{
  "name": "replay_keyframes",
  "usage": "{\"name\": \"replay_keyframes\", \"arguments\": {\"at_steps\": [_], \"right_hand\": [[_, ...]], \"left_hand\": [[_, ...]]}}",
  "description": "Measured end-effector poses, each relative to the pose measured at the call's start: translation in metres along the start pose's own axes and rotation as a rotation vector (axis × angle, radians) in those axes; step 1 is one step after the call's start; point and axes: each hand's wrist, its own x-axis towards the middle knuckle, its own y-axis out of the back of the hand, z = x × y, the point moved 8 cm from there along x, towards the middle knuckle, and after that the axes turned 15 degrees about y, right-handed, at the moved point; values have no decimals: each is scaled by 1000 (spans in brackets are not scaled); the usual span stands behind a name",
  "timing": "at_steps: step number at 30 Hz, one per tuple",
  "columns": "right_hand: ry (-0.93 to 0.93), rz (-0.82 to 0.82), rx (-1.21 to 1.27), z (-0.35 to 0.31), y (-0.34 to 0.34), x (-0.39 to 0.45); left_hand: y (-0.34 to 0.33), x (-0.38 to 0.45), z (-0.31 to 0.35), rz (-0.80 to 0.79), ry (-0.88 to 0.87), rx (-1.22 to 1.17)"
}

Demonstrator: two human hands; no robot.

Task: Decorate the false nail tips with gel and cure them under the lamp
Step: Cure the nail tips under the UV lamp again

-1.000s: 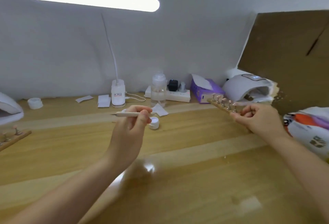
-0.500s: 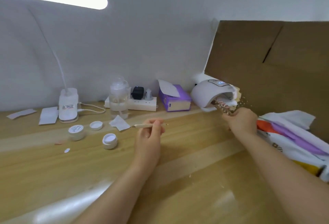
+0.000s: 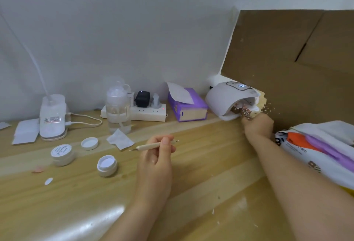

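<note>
1. Head view, right of centre: right hand [image 3: 257,125] reaches to the mouth of the white curing lamp [image 3: 229,98], fingers curled round the near end of a wooden strip of nail tips [image 3: 242,110]. The strip's far end sits inside the lamp opening; motion blur hides the single tips.
2. Centre of the frame: left hand [image 3: 156,161] hovers over the bench [image 3: 201,164], thumb and fingers pinching a thin wooden-handled tool [image 3: 148,146] that lies nearly level, one metal point to the left and one to the right.
3. Left of that hand: an open gel pot [image 3: 106,165], a closed pot with a printed lid [image 3: 62,154] and a loose white lid [image 3: 89,143], all near one another on the bench. A small paper square [image 3: 120,141] lies just behind them.
4. Back edge of the bench: a clear pump bottle [image 3: 118,107], a white power strip [image 3: 147,113] and a purple tissue box [image 3: 186,105], the box just left of the lamp.
5. Upper right: a brown cardboard sheet [image 3: 298,58] stands behind the lamp.
</note>
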Motion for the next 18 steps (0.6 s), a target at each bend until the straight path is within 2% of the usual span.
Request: {"name": "replay_keyframes", "arguments": {"at_steps": [10, 18], "right_hand": [[-106, 41, 32, 22, -18, 26], [-6, -81, -106, 16, -28, 35]], "left_hand": [[6, 5, -5, 59, 24, -93], [9, 19, -10, 137, 34, -140]]}}
